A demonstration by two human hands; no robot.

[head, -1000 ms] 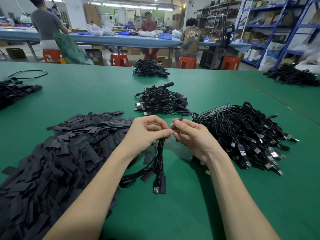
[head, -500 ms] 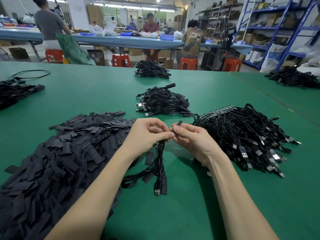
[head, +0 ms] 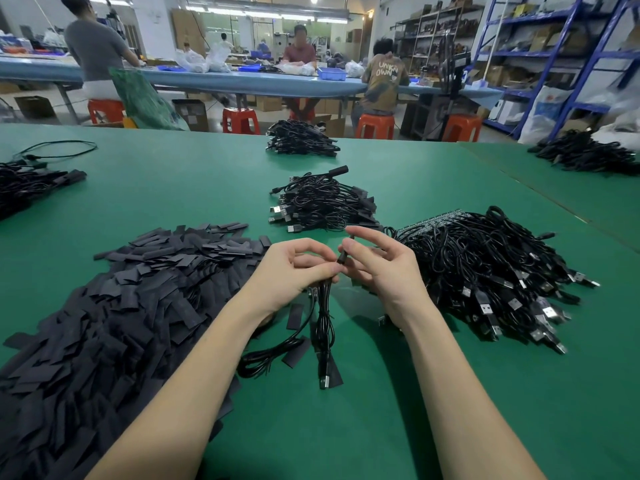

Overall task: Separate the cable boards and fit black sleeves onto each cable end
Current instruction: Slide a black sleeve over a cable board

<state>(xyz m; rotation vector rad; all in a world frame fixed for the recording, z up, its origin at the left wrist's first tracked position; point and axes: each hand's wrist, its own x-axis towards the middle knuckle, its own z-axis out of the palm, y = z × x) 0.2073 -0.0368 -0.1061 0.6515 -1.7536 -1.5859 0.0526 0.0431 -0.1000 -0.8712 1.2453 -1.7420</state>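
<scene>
The heap of loose sleeves (head: 114, 306) on the table (head: 346, 438) lies just beside my left arm, so a careless elbow could scatter it. The unsleeved cable pile (head: 485, 271) lies near my right hand (head: 384, 271) and could snag it. My left hand (head: 291, 271) pinches the cable (head: 323, 317) near its end; my right hand's fingers are half curled round the sleeve (head: 343, 256) there. If that light grip slackens, I judge the sleeve could slide off.

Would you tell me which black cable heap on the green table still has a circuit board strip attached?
The large black cable heap beside the right hand; only it shows a board strip along its far edge.
</scene>
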